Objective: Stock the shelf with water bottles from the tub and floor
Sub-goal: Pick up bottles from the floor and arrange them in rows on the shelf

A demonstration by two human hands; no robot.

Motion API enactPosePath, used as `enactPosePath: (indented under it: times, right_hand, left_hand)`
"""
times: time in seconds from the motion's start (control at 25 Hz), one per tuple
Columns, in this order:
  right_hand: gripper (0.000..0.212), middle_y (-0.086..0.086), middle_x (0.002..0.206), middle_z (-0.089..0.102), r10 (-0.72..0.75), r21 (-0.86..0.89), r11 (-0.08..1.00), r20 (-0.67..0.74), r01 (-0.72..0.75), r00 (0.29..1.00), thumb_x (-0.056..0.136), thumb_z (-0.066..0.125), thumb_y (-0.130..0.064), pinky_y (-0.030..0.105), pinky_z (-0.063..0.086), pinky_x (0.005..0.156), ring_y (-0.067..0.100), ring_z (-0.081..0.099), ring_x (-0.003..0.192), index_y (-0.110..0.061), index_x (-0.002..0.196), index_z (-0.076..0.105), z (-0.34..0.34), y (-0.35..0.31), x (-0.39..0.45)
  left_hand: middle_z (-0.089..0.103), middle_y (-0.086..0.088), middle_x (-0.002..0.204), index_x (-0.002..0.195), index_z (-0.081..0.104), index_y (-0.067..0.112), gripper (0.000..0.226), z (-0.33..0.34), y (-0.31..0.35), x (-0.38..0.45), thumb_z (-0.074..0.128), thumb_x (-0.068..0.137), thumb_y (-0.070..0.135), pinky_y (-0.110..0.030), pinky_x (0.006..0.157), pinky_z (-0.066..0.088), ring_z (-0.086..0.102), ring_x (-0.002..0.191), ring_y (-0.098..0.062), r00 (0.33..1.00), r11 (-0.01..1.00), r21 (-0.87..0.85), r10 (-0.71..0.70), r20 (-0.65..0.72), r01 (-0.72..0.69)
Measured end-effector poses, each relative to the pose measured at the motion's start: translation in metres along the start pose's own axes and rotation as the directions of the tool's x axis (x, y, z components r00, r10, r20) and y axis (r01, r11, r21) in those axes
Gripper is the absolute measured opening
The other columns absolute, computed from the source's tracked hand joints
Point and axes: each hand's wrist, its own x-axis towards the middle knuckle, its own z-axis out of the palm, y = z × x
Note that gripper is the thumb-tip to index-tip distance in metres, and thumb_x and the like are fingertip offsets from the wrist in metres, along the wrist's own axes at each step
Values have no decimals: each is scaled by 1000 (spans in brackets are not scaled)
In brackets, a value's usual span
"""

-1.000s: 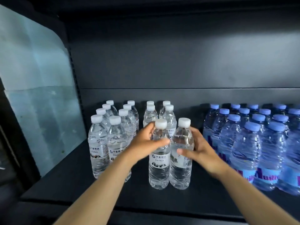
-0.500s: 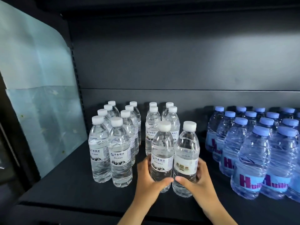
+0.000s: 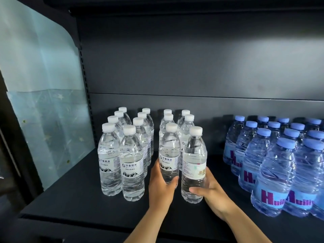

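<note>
Two clear white-capped water bottles stand upright at the front of the black shelf [image 3: 73,195]. My left hand [image 3: 162,186] wraps the lower part of the left bottle [image 3: 169,151]. My right hand [image 3: 211,192] grips the base of the right bottle [image 3: 193,158], which stands slightly nearer the front edge. Behind them two short rows of the same white-capped bottles [image 3: 175,123] run to the back wall. The tub and floor are out of view.
Two longer rows of white-capped bottles [image 3: 122,146] stand to the left. A block of blue-capped, blue-labelled bottles [image 3: 273,163] fills the right side. A pale blue sheet [image 3: 43,102] covers the left side panel. Bare shelf lies at the front left.
Both hands slid from the bottles' shoulders down to their lower halves. The two bottles moved back toward the rows behind them, the left one further than the right.
</note>
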Motion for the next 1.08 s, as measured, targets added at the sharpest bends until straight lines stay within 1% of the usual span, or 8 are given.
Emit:
enactPosePath:
  times: [0.24,0.36,0.48,0.6,0.72,0.88,1.0,1.08]
  right_hand:
    - [85,5,112,60,-63,-140,990,-284,23,957,55,87,-8,23,52,60,17,67,91,-30,123,41,12,14,15]
    - [82,-5,118,61,-32,-87,996,-185,16,982,56,79,-9,22,52,76,8,60,109,-35,125,42,8,5,15]
    - [91,-16,120,48,-96,-273,962,-262,22,960,49,87,-31,20,45,89,-3,50,112,-38,126,38,14,3,20]
    - [73,-9,114,57,-121,-284,958,-306,31,944,61,86,-14,24,48,88,5,56,109,-38,115,43,13,5,27]
    - [78,-10,121,58,-75,-196,980,-270,21,960,60,79,-14,31,44,99,8,53,118,-40,124,43,11,9,28]
    - [82,-13,115,43,-162,-400,916,-369,0,915,56,89,-22,19,42,90,1,48,109,-32,120,40,28,11,33]
    - [69,-14,111,51,-137,-357,934,-389,-13,911,65,83,-11,14,46,75,3,53,108,-34,114,40,23,9,39]
    - [70,-14,113,50,-115,-338,941,-400,-30,909,66,82,-10,16,46,80,3,52,109,-34,116,40,23,10,40]
  left_hand:
    - [31,4,151,148,17,20,83,1,-6,9,68,84,28,-15,103,23,33,136,-10,1000,999,45,14,-22,-13]
    - [28,2,152,149,15,20,83,2,-9,9,66,85,29,-17,104,22,31,137,-12,999,998,61,20,-26,-18]
    - [30,-1,150,149,17,21,82,2,-9,10,67,84,31,-24,107,27,33,136,-14,999,997,74,21,-32,-18]
    - [31,-1,149,148,17,22,82,3,-10,10,67,84,32,-25,107,27,33,136,-14,999,997,75,11,-38,-8]
    - [32,0,149,148,19,21,81,3,-11,10,67,83,32,-25,107,28,33,136,-14,998,997,75,24,-51,-20]
    - [28,2,152,148,17,24,81,4,-10,14,66,85,33,-27,108,29,32,138,-14,999,997,80,6,-51,-2]
    - [25,2,154,149,14,24,80,4,-11,15,63,86,34,-25,109,25,28,140,-14,999,996,86,-2,-47,6]
    - [26,2,154,149,15,24,80,5,-11,15,64,86,33,-22,107,24,29,139,-13,999,997,80,-1,-52,5]
